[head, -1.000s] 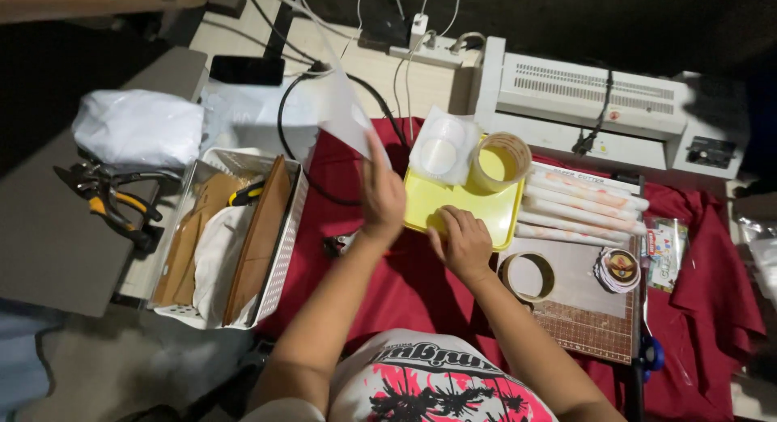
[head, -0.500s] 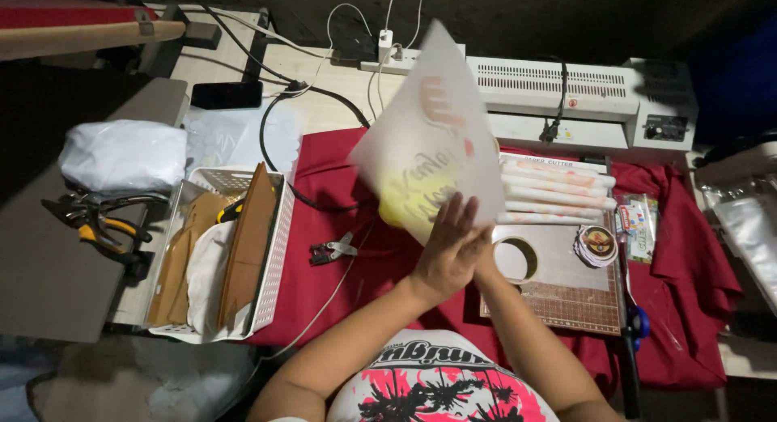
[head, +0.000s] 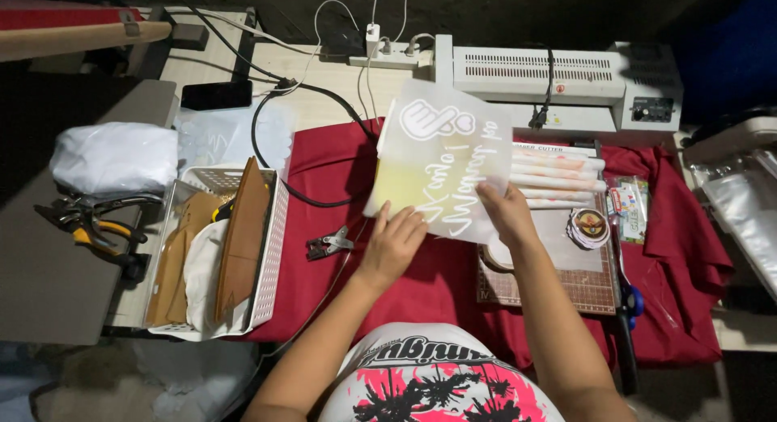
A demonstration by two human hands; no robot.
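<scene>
Cloth (head: 340, 159), red, covers the table and anchors everything. Beyond its far edge stands the white laminator (head: 558, 82); off its left edge sits a white basket (head: 267, 252). Above the cloth's middle tilts a translucent printed sheet (head: 441, 167), long axis running away from the person. Both hands pinch its near edge: the left hand (head: 392, 244) with fingers spread, the right hand (head: 508, 214) closed on it. Small pliers (head: 328, 245) lie just left.

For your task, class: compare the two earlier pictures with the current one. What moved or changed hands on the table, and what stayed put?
The translucent sheet, raised from behind the yellow tray earlier, now lies lower and flatter over it. The left hand has gone from holding it up to pressing its lower edge; the right hand has left the tray for the sheet's right side. White basket, pliers and laminator stayed put.
</scene>
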